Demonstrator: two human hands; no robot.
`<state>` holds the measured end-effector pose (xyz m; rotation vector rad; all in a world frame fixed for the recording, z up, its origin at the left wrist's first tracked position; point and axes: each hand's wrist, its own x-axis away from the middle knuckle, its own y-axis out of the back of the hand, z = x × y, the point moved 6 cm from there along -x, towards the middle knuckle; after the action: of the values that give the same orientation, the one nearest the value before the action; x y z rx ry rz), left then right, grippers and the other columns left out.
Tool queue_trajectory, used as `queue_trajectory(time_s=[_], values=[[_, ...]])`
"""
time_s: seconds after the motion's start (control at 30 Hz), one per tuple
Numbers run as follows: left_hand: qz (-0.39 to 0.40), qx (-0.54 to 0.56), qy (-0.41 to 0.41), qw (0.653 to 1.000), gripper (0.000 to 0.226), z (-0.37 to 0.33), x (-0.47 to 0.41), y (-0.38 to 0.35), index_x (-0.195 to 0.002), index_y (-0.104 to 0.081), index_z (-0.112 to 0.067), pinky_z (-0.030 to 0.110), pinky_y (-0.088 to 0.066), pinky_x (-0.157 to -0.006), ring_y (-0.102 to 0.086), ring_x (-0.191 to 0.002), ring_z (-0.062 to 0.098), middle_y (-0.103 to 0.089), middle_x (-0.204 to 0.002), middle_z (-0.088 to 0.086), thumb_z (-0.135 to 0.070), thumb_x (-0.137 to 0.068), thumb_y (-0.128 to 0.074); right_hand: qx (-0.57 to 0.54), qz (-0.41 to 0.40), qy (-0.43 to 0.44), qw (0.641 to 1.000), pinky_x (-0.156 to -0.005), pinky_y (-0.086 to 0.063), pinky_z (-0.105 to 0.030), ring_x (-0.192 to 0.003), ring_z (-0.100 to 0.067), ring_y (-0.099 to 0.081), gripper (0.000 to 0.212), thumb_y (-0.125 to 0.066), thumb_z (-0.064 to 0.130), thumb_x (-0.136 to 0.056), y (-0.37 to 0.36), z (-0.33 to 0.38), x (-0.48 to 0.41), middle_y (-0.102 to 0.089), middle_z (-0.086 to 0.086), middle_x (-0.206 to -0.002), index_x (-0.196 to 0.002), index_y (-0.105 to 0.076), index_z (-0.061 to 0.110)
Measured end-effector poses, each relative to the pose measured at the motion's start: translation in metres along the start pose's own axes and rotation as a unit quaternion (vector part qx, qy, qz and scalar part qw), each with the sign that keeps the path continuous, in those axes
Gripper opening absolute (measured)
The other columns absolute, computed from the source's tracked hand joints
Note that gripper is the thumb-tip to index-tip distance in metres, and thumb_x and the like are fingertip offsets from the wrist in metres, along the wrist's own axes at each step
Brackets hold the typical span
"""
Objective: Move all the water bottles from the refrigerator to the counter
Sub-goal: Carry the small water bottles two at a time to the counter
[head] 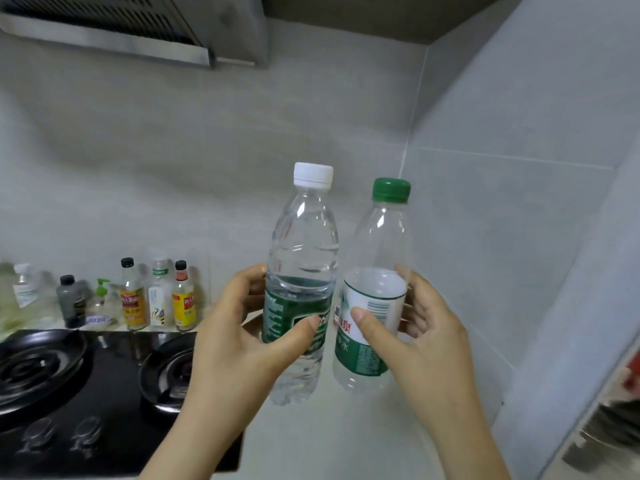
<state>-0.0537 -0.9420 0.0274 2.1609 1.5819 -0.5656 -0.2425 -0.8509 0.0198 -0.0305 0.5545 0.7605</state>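
Left hand: fingers curled round the white-cap bottle, thumb across the front of its dark green label, fingertips wrapped behind at the left edge. Right hand: grips the green-cap bottle, thumb pressed on the front of the white-and-green label, fingers round the far side. Both bottles are roughly upright, tops leaning slightly to the right, caps on. They stand side by side between my hands, very close at label height; I cannot tell whether they touch. White-cap bottle: the water line shows just above the label. Green-cap bottle: clear above the label, level not readable. Position: both are over the pale counter, in the corner where the tiled walls meet, bases low against the surface; I cannot tell whether they rest on it or are held just above. Left of the counter is a black stove with two burners and two knobs at the front. Behind it, against the wall, a row of condiment bottles, some with yellow labels, one with a green pump. Hood at upper left. Right edge: something metallic, blurred, not identified.
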Motion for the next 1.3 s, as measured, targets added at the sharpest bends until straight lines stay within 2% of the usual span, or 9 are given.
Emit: queue_trajectory(time_s=[0.07,0.23,0.37,0.53,0.63,0.87,0.93,1.03,1.3], values=[[0.0,0.006,0.01,1.0,0.051,0.015,-0.012,-0.005,-0.107,-0.063,-0.027,0.011,-0.051,-0.074,-0.067,-0.092,0.003,-0.072,-0.097,-0.011,-0.011,-0.065,-0.086,0.005,0.002,-0.008,1.0,-0.082,-0.05,-0.018,-0.098,0.008,-0.063,0.071,-0.082,0.039,-0.063,-0.004,-0.01,-0.012,-0.065,0.035,-0.103,-0.129,-0.055,0.04],[-0.002,0.011,0.03,0.999,0.051,0.045,-0.043,-0.027,-0.106,-0.062,-0.028,0.008,-0.05,-0.07,-0.066,-0.089,-0.001,-0.071,-0.095,-0.015,-0.007,-0.065,-0.084,0.011,0.023,-0.026,0.999,-0.068,-0.047,-0.005,-0.092,0.014,-0.062,0.048,-0.081,0.029,-0.068,-0.012,-0.037,-0.046,-0.061,0.045,-0.092,-0.099,-0.054,0.054],[-0.016,-0.005,0.029,0.999,0.052,0.067,-0.07,-0.047,-0.106,-0.062,-0.031,0.01,-0.05,-0.075,-0.066,-0.092,0.001,-0.071,-0.098,-0.016,-0.008,-0.065,-0.084,-0.009,0.033,-0.023,0.999,-0.069,-0.048,-0.005,-0.093,0.013,-0.063,0.052,-0.081,0.029,-0.066,-0.019,-0.062,-0.084,-0.061,0.045,-0.095,-0.105,-0.055,0.05],[-0.037,-0.017,0.033,0.999,0.05,0.086,-0.109,-0.074,-0.106,-0.062,-0.032,0.024,-0.056,-0.079,-0.068,-0.094,0.006,-0.073,-0.097,-0.012,-0.015,-0.066,-0.087,-0.014,0.038,-0.004,0.999,-0.078,-0.051,-0.017,-0.095,0.007,-0.064,0.069,-0.081,0.036,-0.064,-0.021,-0.089,-0.14,-0.063,0.039,-0.101,-0.128,-0.055,0.04],[-0.046,-0.02,0.035,0.998,0.051,0.098,-0.128,-0.087,-0.106,-0.062,-0.032,0.026,-0.055,-0.08,-0.068,-0.093,0.006,-0.073,-0.097,-0.012,-0.017,-0.065,-0.088,-0.014,0.047,-0.001,0.999,-0.083,-0.053,-0.024,-0.097,0.004,-0.065,0.072,-0.084,0.035,-0.065,-0.022,-0.108,-0.168,-0.065,0.034,-0.103,-0.13,-0.054,0.039],[-0.072,-0.013,0.058,0.996,0.056,0.141,-0.155,-0.101,-0.104,-0.061,-0.033,0.029,-0.057,-0.08,-0.069,-0.091,0.008,-0.073,-0.097,-0.009,-0.042,-0.051,-0.078,-0.008,0.067,-0.018,0.998,-0.09,-0.055,-0.032,-0.102,0.0,-0.064,0.083,-0.077,0.055,-0.055,-0.039,-0.151,-0.207,-0.064,0.021,-0.115,-0.133,-0.05,0.041],[-0.07,-0.015,0.069,0.995,0.056,0.154,-0.163,-0.1,-0.104,-0.06,-0.033,0.034,-0.058,-0.08,-0.071,-0.091,0.01,-0.074,-0.097,-0.007,-0.038,-0.052,-0.08,-0.006,0.069,-0.027,0.997,-0.09,-0.055,-0.034,-0.102,-0.001,-0.065,0.08,-0.081,0.048,-0.059,-0.046,-0.162,-0.214,-0.064,0.019,-0.115,-0.132,-0.051,0.041],[-0.064,-0.013,0.084,0.994,0.051,0.172,-0.173,-0.096,-0.104,-0.06,-0.029,0.039,-0.06,-0.078,-0.072,-0.088,0.013,-0.075,-0.096,-0.005,-0.022,-0.058,-0.081,-0.007,0.067,-0.039,0.997,-0.087,-0.055,-0.031,-0.1,0.001,-0.066,0.075,-0.084,0.033,-0.066,-0.057,-0.175,-0.223,-0.065,0.02,-0.114,-0.133,-0.051,0.039],[-0.042,-0.023,0.108,0.993,0.055,0.217,-0.207,-0.083,-0.107,-0.06,-0.027,0.04,-0.059,-0.08,-0.072,-0.088,0.013,-0.074,-0.096,-0.005,-0.016,-0.06,-0.085,0.002,0.056,-0.07,0.996,-0.081,-0.051,-0.019,-0.097,0.008,-0.064,0.072,-0.083,0.028,-0.066,-0.088,-0.201,-0.243,-0.063,0.027,-0.109,-0.131,-0.053,0.037]])
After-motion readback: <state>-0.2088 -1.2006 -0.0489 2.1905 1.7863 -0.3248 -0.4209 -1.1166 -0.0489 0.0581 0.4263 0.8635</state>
